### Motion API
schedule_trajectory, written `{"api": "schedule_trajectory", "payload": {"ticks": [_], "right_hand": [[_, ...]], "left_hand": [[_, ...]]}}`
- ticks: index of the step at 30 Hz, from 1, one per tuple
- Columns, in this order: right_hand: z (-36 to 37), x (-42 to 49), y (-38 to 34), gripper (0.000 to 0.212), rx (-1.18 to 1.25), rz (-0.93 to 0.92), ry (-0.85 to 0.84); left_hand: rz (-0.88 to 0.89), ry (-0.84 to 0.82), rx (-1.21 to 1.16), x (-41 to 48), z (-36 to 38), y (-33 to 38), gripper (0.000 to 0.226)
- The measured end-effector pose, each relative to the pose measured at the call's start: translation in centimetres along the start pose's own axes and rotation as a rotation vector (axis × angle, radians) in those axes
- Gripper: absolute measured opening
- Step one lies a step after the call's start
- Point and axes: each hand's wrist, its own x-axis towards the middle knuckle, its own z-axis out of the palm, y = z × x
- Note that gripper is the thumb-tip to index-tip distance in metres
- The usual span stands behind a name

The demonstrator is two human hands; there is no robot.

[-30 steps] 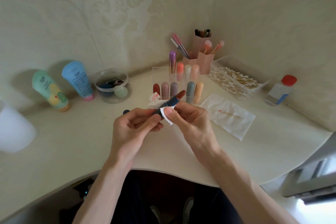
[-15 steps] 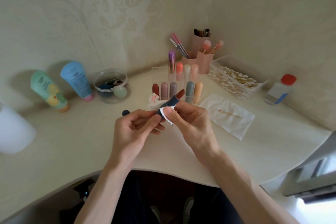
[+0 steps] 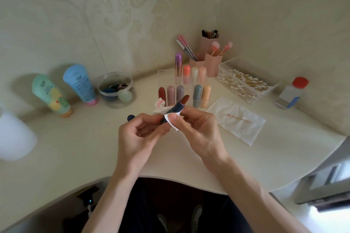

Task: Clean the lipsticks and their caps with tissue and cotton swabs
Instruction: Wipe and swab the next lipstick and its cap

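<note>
— What are your hands doing?
— My left hand point(image 3: 140, 134) grips the lower end of a navy lipstick point(image 3: 179, 107) between thumb and curled fingers. My right hand point(image 3: 197, 128) pinches a small white piece of tissue point(image 3: 171, 120) against the tube, with the thumb on top and the fingers wrapped behind.
— How does the lipstick sit?
— It's tilted above the desk point(image 3: 75, 147). Its brown-red tip is bared and points away to the right, toward the clear organiser point(image 3: 166, 77) of capped lipsticks point(image 3: 171, 92).
— And its cap?
— A dark blue cap point(image 3: 130, 117) sits on the desk just beyond my left fingers.
— What else is there for cleaning?
— A crumpled, red-stained tissue point(image 3: 160, 104) lies by the organiser's left end. A flat tissue sheet point(image 3: 244, 128) with a cotton swab point(image 3: 236, 116) on it lies to my right, near the tray of cotton swabs point(image 3: 273, 88).
</note>
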Motion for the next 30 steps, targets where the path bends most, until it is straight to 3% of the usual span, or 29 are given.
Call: {"api": "schedule_trajectory", "payload": {"ticks": [7,11,16,19,22,30], "right_hand": [[-0.4,0.1,0.2,0.021,0.081,0.028,-0.011],[-0.4,0.0,0.3,0.026,0.097,0.062,-0.010],[-0.4,0.1,0.3,0.029,0.215,0.150,-0.060],[-0.6,0.1,0.2,0.022,0.281,0.149,-0.080],[-0.5,0.1,0.2,0.028,0.258,0.137,-0.095],[-0.3,0.1,0.3,0.029,0.276,0.168,-0.073]], "left_hand": [[-0.072,-0.115,-0.005,0.4,0.0,0.1,0.027],[0.008,-0.002,0.038,0.3,0.1,-0.1,0.026],[0.216,0.056,0.281,-0.8,0.6,-0.7,0.022],[0.125,-0.035,0.126,-0.6,0.5,-0.1,0.024],[0.015,-0.074,0.023,0.1,0.2,0.0,0.023],[0.105,0.008,0.074,-0.5,0.4,-0.1,0.023]]}}
